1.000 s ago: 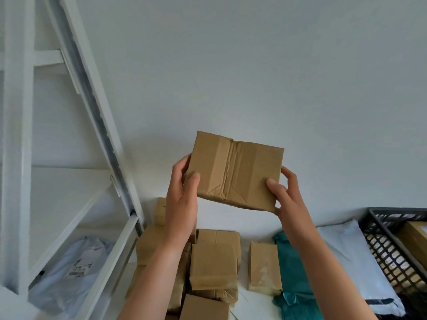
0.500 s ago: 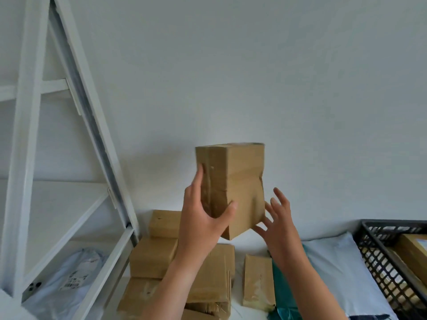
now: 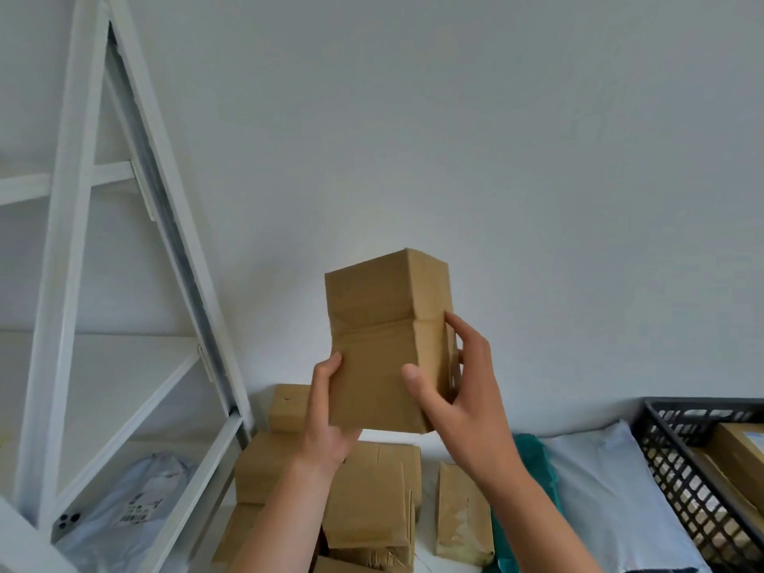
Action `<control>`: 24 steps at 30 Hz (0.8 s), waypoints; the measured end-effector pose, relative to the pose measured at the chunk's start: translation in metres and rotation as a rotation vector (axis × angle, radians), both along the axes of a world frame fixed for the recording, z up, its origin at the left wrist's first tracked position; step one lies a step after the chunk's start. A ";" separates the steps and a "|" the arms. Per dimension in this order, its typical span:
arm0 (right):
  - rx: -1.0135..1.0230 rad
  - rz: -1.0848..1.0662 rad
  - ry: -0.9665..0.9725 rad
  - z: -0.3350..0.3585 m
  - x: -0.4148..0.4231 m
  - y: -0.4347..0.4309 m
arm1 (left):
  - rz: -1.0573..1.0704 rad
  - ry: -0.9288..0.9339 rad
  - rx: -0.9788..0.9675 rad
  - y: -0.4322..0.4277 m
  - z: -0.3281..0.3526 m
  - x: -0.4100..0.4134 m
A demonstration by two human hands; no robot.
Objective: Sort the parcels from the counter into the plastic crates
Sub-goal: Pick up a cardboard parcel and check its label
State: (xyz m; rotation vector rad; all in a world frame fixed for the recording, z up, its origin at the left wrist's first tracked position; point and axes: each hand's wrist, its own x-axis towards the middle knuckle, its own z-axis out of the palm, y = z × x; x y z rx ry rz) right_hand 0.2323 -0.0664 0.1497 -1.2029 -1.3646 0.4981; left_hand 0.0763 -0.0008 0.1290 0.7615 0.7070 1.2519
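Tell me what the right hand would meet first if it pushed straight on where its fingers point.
The cardboard parcel itself: the right hand grips its right edge, fingers pointing up and away. Past it, only the white wall seems to lie in that line; its depth is unclear.

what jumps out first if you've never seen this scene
A brown cardboard parcel is held upright in mid-frame, with the left hand gripping its lower left edge and the right hand gripping its right side. Below it lies a pile of brown parcels, and a black plastic crate sits at the far right.
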 end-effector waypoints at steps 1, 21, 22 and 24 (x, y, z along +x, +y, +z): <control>0.017 -0.002 -0.007 -0.001 -0.003 0.002 | -0.009 0.001 -0.002 0.002 -0.003 -0.003; -0.075 0.137 0.297 0.018 0.050 0.027 | 0.127 0.599 0.446 -0.004 0.030 -0.016; -0.078 0.152 0.333 0.022 0.048 0.027 | 0.110 0.600 0.465 -0.007 0.032 -0.014; -0.084 0.154 0.376 0.028 0.046 0.027 | 0.116 0.610 0.498 -0.009 0.033 -0.011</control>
